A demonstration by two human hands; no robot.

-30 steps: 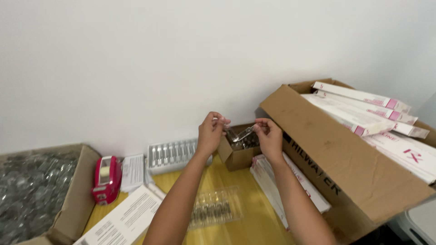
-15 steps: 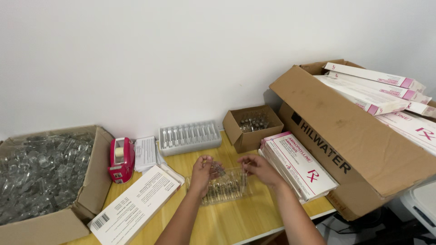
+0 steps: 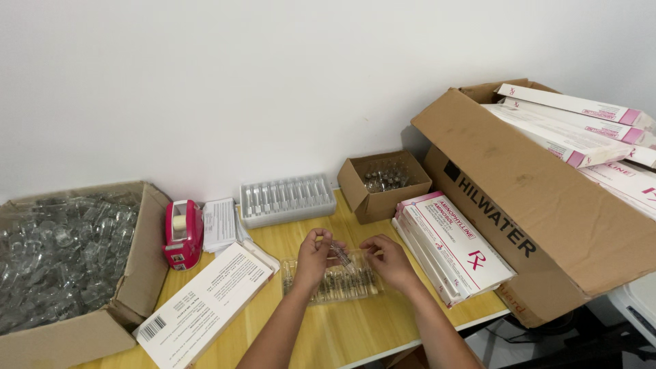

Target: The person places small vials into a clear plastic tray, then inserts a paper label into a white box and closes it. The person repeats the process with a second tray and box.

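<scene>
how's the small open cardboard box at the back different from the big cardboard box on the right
The small open brown cardboard box stands upright and holds small glass vials; the big brown cardboard box lies tipped and holds long white-and-pink cartons. The small one is plain, the big one printed. Both are open.

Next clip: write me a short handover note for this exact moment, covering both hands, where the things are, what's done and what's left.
Left hand and right hand together hold one small glass ampoule just above the clear plastic tray on the yellow table.
Done: the tray already holds a row of ampoules.
Left: more ampoules sit in the small open carton behind; whether the tray has free slots is unclear.
Nearby: stacked white-and-pink boxes on the right, a pink tape dispenser on the left.
</scene>
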